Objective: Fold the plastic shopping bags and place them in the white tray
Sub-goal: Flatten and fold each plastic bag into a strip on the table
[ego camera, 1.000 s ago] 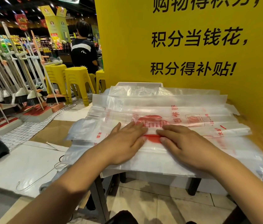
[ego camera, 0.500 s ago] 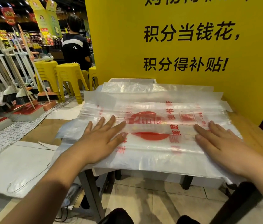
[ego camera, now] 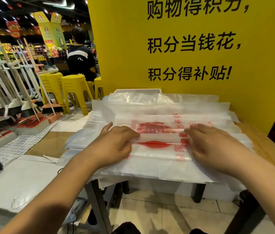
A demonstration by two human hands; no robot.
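Two forearms reach in from the near edge, and both hands lie on the top bag [ego camera: 158, 144], which sits flat on a stack of bags [ego camera: 167, 107] covering most of the tabletop [ego camera: 265, 149]. The left hand [ego camera: 116, 144] rests on the bag's left part. Its fingers are bent, their tips at the edge of a narrow folded band, and its thumb is raised clear of the plastic. Whether this grip has the film hooked under the fingertips or only presses on it, I cannot tell. The right hand [ego camera: 218, 146] is blurred. Its fingers look fairly straight and point toward the left hand, lying on the plastic and holding nothing that I can see.

The relation that matters is the bag's long axis. It runs side to side across the tabletop, square to the person's line of sight, with the red print in the middle between the two hands. The fold line follows that same axis, so each hand covers one end of it and neither is clearly the nearer. I judge the step in hand to be creasing or rolling this lengthwise fold away from the body, which calls for both ends to travel evenly.

Beyond the stack, the white tray [ego camera: 138, 90] shows only its rim, hard against the yellow board [ego camera: 116, 48]. Loose clear film lies across it, and I cannot tell whether any of it is a folded bag.
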